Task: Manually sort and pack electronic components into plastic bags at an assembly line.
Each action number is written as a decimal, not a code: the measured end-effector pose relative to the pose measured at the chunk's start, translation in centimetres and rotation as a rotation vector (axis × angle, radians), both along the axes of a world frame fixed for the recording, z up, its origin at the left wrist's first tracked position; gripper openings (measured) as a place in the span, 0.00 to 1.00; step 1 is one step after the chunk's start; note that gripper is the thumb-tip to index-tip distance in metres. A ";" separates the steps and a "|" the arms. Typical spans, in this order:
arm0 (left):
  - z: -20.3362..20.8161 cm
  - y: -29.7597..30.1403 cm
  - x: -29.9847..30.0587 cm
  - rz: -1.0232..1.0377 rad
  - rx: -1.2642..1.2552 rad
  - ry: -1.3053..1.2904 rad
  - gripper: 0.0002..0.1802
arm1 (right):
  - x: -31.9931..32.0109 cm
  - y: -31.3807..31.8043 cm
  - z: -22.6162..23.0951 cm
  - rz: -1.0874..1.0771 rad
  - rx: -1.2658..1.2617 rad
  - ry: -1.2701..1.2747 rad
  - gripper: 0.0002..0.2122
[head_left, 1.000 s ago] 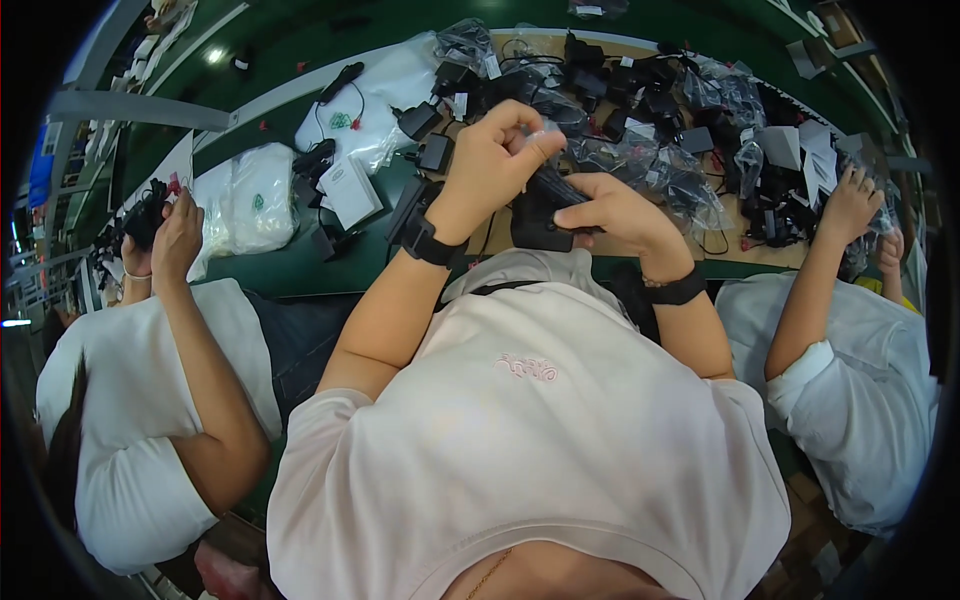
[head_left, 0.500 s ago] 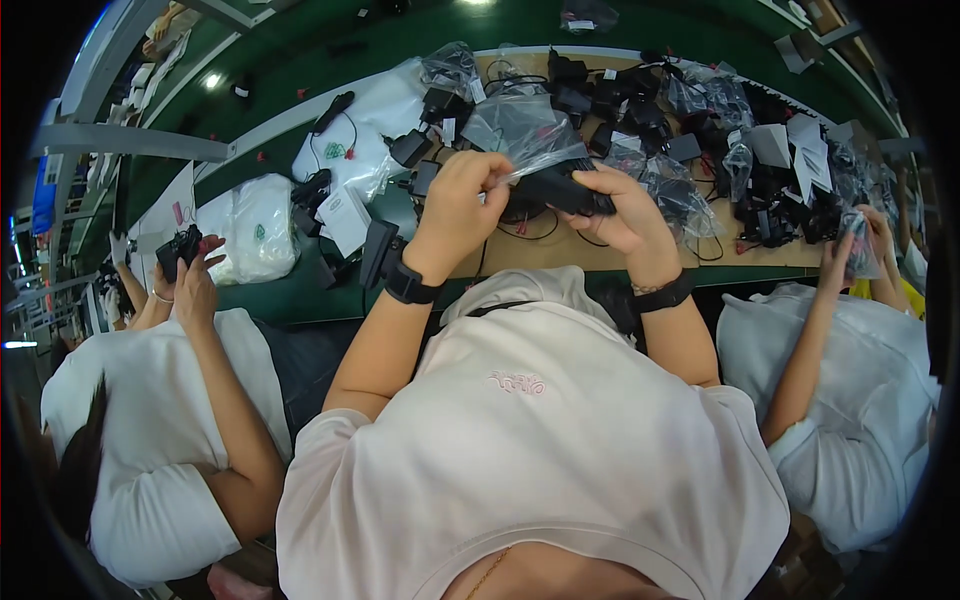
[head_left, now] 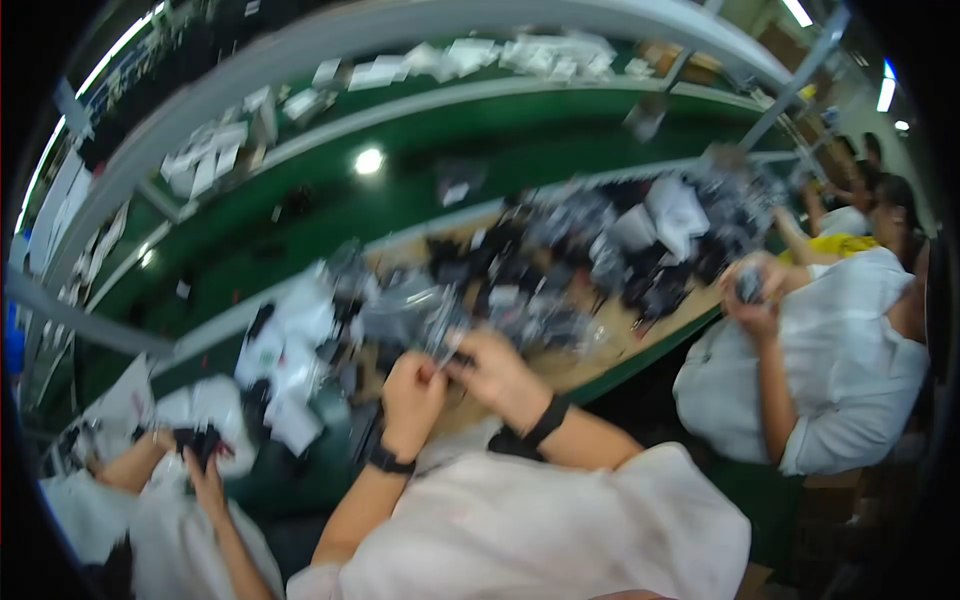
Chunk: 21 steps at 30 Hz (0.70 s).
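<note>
Motion blurs this moment. My left hand (head_left: pixel 414 396) is closed, its fingers pinching the edge of a clear plastic bag (head_left: pixel 402 312) above the table. Close beside it, my right hand (head_left: pixel 495 372) is closed at the same edge. A bit of a black device (head_left: pixel 461 358) shows at the right fingertips; most of it is hidden by the hand and the bag, and I cannot tell how far inside the bag it sits. Black adapters with cables (head_left: pixel 500 245) and more clear bags (head_left: pixel 560 325) lie heaped just beyond my hands.
A pile of white bags (head_left: pixel 290 325) lies to the left. A small white box (head_left: pixel 295 425) sits at the table's near left. On each side a co-worker handles something: a black device (head_left: pixel 200 443) at left, a dark item (head_left: pixel 748 284) at right. A grey frame rail (head_left: pixel 420 25) arches overhead.
The view has swung, showing more of the far shelves. My hands have come together at the bag's edge; the black device, plain in my right hand before, is now mostly hidden.
</note>
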<state>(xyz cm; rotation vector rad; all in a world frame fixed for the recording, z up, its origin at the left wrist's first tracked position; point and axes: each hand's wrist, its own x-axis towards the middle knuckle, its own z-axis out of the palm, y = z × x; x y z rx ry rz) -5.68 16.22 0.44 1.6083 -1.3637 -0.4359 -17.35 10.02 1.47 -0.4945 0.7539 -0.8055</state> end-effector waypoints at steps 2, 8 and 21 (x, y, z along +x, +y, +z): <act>-0.4 0.2 -0.3 -0.041 0.003 -0.116 0.06 | -0.7 0.8 -1.8 0.035 -0.348 0.132 0.07; 1.8 -0.4 -0.4 0.023 -0.131 0.149 0.07 | 1.8 0.4 -0.9 -0.100 -0.751 0.565 0.19; 1.9 -2.3 4.7 0.030 -0.029 0.838 0.09 | 1.2 -4.2 5.9 0.323 -1.010 1.084 0.26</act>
